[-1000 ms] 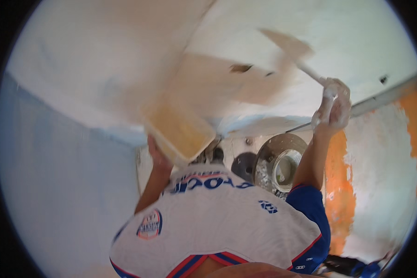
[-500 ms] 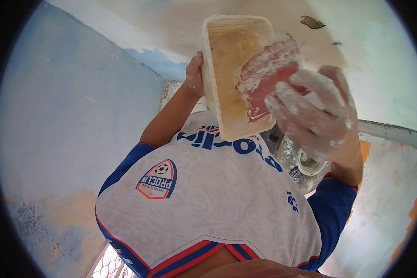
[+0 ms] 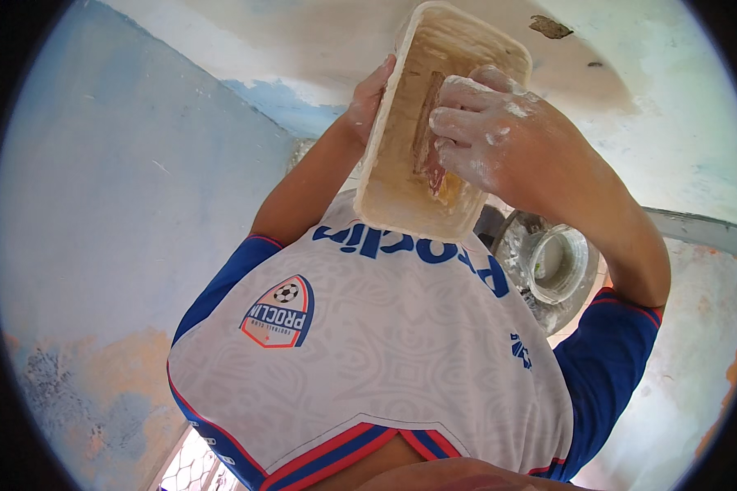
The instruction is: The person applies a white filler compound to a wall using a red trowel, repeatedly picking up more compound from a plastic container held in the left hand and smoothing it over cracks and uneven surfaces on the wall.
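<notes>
My left hand point(image 3: 367, 105) grips the left long side of a rectangular plastic tub point(image 3: 397, 196), with the thumb along its rim. The tub is cream-coloured, smeared with pale paste inside, and tilted so that its inside shows. My right hand point(image 3: 493, 127), coated with white paste, reaches into the tub from the right. Its bent fingers close on a flexible red spreader point(image 3: 436, 182). The spreader stands nearly edge-on, close to the tub's bottom; the fingers hide part of it.
Below the tub, near my right elbow, is a paste-splashed round container point(image 3: 558, 260). A patchy blue wall point(image 3: 123, 188) rises on the left. Above is a pale surface with a brown damaged spot point(image 3: 550, 27). A grille point(image 3: 195, 468) shows at the lower left.
The tub has moved up and slightly right with my left hand. My right hand has carried the spreader down into the tub and turned it from face-on to edge-on.
</notes>
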Demonstrator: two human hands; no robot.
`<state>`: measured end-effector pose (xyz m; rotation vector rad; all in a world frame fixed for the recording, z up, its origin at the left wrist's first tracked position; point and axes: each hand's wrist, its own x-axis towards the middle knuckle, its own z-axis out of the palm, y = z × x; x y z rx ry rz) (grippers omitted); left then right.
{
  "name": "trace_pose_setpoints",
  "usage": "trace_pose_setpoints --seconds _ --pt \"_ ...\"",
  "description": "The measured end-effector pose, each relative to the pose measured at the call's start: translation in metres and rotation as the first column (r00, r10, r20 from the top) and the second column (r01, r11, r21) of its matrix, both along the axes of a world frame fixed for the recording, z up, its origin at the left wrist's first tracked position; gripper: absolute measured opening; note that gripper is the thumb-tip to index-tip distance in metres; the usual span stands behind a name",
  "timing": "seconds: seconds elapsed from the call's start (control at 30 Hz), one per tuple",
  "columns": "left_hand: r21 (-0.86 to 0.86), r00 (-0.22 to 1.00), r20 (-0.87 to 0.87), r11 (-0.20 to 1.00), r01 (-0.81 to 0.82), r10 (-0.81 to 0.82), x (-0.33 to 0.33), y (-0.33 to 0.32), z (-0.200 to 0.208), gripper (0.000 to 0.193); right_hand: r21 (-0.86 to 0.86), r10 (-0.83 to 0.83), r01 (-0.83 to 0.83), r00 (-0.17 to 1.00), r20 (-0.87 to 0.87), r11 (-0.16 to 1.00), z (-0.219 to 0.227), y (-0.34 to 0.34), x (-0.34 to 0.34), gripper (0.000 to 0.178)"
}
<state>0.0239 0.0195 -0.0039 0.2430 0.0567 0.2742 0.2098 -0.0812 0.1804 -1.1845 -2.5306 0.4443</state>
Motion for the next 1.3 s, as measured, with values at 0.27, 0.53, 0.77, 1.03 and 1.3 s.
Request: trace_pose_setpoints --seconds 0.27,0.53,0.77,1.03,1.3 --pt "-0.137 0.997 0.042 0.988 0.070 -0.065 0.006 -0.002 0.012 0.068 0.042 0.000 0.003 0.998 -0.061 0.999 -0.007 0.001 -0.002 0.013" --pt "-0.045 1.000 0.011 0.999 0.010 -0.009 0.007 -0.014 -0.001 0.068 0.055 -0.042 0.050 0.990 -0.134 0.997 -0.024 0.000 -0.007 0.017" --pt "-0.079 0.992 -0.127 0.997 0.000 -0.010 0.000 -0.012 -0.006 0.069 0.069 -0.108 0.118 0.985 -0.133 0.991 -0.023 -0.004 -0.010 0.016" --pt "-0.067 0.998 -0.064 0.998 0.010 -0.014 0.007 -0.003 0.004 0.069 0.107 -0.088 0.096 0.993 -0.076 0.990 -0.029 0.005 -0.017 0.015" --pt "-0.022 0.939 -0.339 0.998 -0.064 0.053 -0.006 -0.002 -0.006 0.067 0.148 -0.199 0.233 0.956 -0.216 0.961 -0.023 -0.007 0.000 0.027"
